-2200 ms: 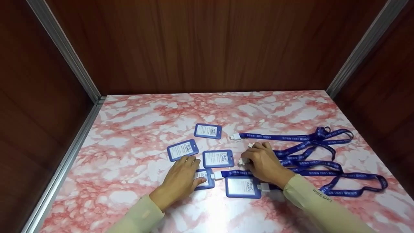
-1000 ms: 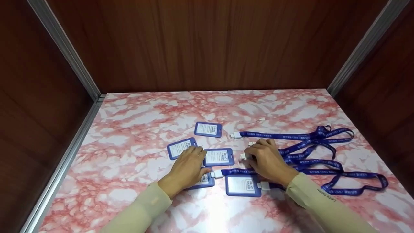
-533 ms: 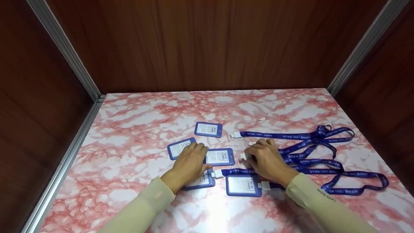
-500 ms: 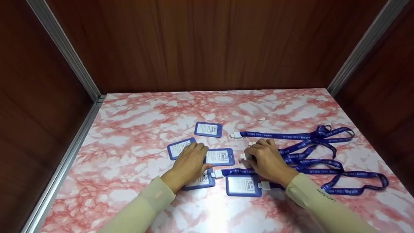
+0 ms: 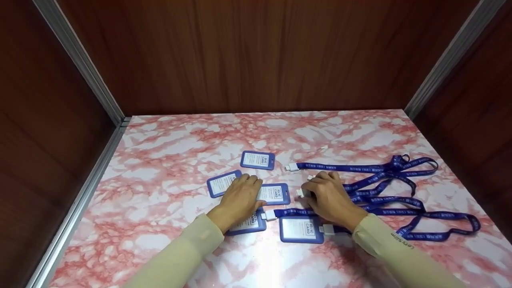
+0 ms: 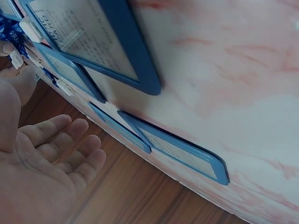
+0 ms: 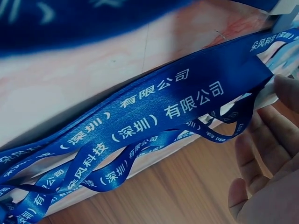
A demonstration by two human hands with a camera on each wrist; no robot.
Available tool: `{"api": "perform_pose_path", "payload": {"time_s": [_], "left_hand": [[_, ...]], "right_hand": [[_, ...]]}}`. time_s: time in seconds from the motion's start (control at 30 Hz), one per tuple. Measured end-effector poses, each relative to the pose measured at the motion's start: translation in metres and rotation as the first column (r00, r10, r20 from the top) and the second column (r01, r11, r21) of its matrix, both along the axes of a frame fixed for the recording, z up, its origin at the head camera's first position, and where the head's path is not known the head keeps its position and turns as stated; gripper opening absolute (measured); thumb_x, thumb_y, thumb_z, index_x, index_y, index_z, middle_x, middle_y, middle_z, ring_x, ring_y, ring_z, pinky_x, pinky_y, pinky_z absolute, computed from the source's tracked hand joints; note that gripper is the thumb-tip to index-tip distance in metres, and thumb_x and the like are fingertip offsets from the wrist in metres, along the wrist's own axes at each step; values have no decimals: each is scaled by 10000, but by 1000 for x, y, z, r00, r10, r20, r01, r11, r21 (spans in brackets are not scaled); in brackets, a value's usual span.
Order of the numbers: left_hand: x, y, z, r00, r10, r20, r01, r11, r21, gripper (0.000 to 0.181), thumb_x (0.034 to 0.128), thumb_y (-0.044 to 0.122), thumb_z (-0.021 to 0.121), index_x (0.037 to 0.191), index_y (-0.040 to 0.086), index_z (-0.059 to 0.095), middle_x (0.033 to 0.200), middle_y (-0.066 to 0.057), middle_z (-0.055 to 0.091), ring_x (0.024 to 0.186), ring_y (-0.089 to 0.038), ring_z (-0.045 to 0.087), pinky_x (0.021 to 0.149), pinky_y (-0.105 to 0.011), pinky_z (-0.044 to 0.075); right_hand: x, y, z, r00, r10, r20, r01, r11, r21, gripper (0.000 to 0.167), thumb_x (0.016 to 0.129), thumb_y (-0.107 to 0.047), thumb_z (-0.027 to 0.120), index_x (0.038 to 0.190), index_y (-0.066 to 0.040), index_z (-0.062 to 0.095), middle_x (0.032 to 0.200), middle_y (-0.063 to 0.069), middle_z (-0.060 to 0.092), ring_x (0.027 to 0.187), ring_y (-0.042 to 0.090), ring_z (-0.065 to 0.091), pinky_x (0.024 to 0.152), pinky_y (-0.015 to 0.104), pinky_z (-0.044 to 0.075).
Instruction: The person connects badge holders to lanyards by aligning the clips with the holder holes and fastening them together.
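Note:
My left hand (image 5: 240, 196) hovers over the left end of the middle card holder (image 5: 275, 194), and its shadowed underside is hidden in the head view. In the left wrist view, the fingers (image 6: 60, 140) are loosely bent with nothing in them. My right hand (image 5: 330, 198) pinches a blue lanyard near its white clip (image 5: 301, 193), right of that card holder. The lanyard strap (image 7: 154, 116) runs from the thumb and fingers in the right wrist view. Two blue-framed card holders, the front left one (image 5: 247, 225) and the front right one (image 5: 301, 230), are joined to lanyard clips.
Two loose card holders lie behind, one tilted (image 5: 222, 184) and one farther back (image 5: 257, 160). A lanyard with a free clip (image 5: 294, 167) lies at the back. Straps (image 5: 440, 217) tangle to the right. Brown wooden panels (image 5: 256, 56) enclose the marbled table (image 5: 180, 136).
My left hand has moved right and away from the body, from the front left card holder to over the middle one. The right hand has stayed nearly in place.

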State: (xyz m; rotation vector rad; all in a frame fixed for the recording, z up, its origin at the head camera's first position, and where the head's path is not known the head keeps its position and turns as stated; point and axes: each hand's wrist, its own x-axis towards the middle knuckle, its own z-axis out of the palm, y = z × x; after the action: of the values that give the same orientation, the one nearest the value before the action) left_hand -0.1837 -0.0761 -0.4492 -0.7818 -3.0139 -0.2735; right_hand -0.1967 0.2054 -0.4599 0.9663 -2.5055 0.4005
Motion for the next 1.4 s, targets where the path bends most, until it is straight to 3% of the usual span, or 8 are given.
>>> {"api": "perform_pose_path", "payload": {"time_s": [0.3,0.5,0.73,1.4], "left_hand": [[-5,7,-2,999,-7,39,7,1000,-16,619,1006,436,639,1470,50,504,1459,-126,533,1389,-330,449,1182,-508,342],[-10,9,-4,998,-11,61,13,1000,-28,656,987,455,660,1468,36,507,1464,-136,529,1398,-342,436,1186,-510,330],[-13,12,-5,999,-17,49,20,998,-56,684,950,497,695,1431,38,539,1425,-137,555,1353,-330,465,1169,-487,347],[-17,17,-12,997,-2,71,7,998,-69,709,946,510,696,1429,16,536,1460,-144,527,1379,-344,445,1190,-489,325]], "right_hand": [[0,-3,1,1000,-18,18,18,1000,20,128,816,-159,856,847,-177,734,865,-36,747,829,206,544,803,423,329],[-2,-5,-1,1000,10,-6,-10,1000,-7,160,830,-220,869,806,-174,718,820,-35,734,803,209,539,784,427,328],[-3,-6,-1,1000,-18,6,18,1000,-1,156,814,-226,884,860,-151,756,848,-27,747,826,217,558,793,434,330],[-7,-13,1,999,-19,26,19,999,28,144,785,-164,859,785,-189,718,863,-39,749,817,200,546,767,414,322]]}}
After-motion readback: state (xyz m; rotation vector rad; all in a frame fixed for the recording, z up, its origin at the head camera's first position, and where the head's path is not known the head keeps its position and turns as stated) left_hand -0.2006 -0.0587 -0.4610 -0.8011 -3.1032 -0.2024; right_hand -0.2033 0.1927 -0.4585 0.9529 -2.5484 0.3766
